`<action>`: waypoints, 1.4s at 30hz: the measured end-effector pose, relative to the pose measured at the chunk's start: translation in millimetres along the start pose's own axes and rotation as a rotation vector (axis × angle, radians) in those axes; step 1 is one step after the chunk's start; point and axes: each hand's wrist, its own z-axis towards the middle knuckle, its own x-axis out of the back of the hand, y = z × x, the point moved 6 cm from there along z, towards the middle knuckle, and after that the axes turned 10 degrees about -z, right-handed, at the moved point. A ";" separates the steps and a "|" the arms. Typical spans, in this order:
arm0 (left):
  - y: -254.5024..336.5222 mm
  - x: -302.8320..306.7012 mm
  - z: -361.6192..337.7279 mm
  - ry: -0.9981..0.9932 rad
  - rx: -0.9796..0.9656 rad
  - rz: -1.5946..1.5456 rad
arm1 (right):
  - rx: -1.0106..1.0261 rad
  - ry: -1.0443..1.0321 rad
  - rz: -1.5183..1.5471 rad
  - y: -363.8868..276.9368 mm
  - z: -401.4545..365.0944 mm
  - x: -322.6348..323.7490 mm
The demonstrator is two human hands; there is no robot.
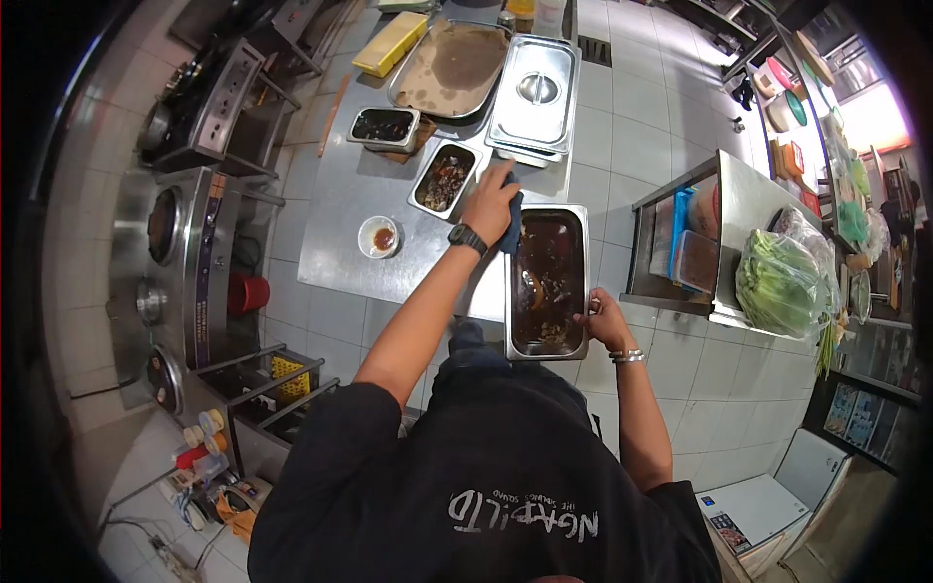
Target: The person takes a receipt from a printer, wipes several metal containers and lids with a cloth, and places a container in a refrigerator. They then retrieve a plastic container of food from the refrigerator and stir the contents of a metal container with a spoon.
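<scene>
A deep rectangular steel food pan point(580, 243) with dark brown liquid and bits in it juts over the table's near edge. My right hand point(604, 323) grips its right rim near the close corner. At the pan's far left corner, my left hand point(492, 208) has a dark cloth point(512, 233) bunched under its fingers; whether the cloth presses on the rim is hard to tell. Just left of that hand stands a smaller steel pan point(446, 179) of dark chopped food. A white cup point(379, 237) with a little reddish-brown sauce sits further left.
Toward the back of the steel table point(330, 228) are a lidded steel pan point(536, 89), a paper-lined tray point(452, 68), a yellow container point(391, 45) and another small pan point(383, 126). Bagged green vegetables point(785, 282) lie on a side table at right. Burners point(165, 223) line the left.
</scene>
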 end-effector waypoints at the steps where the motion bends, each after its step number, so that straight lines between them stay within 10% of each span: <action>1: -22.1 -30.9 -9.5 -0.219 0.069 -0.057 | -0.067 -0.013 0.027 -5.7 -3.3 2.1; 2: -25.7 -47.3 -15.9 -0.437 0.141 -0.113 | -0.134 -0.026 0.053 -5.5 -6.1 2.4; 8: -8.5 -28.4 -62.9 -0.250 0.170 -0.083 | -0.065 -0.014 -0.003 16.5 11.2 -0.4; 10: -32.1 -27.6 -92.2 -0.168 0.580 -0.503 | -0.056 -0.001 -0.006 28.5 17.0 -3.3; 13: -17.8 -8.3 -122.1 -0.271 0.596 -0.531 | -0.063 -0.005 -0.004 29.1 17.6 -1.5; 16: -2.8 23.1 -121.2 0.049 0.599 -0.355 | -0.041 0.025 -0.088 28.2 13.3 1.0; 22: -21.8 -26.1 -30.8 -0.025 0.171 -0.128 | 0.010 0.118 -0.116 55.0 -3.9 12.0; 28: -83.9 -110.7 -21.3 -0.290 0.205 0.210 | -0.119 0.070 0.222 25.0 -69.9 27.8; 42: -18.4 -32.9 -182.7 -0.526 0.087 -0.253 | -0.101 0.110 0.316 5.2 -50.4 20.1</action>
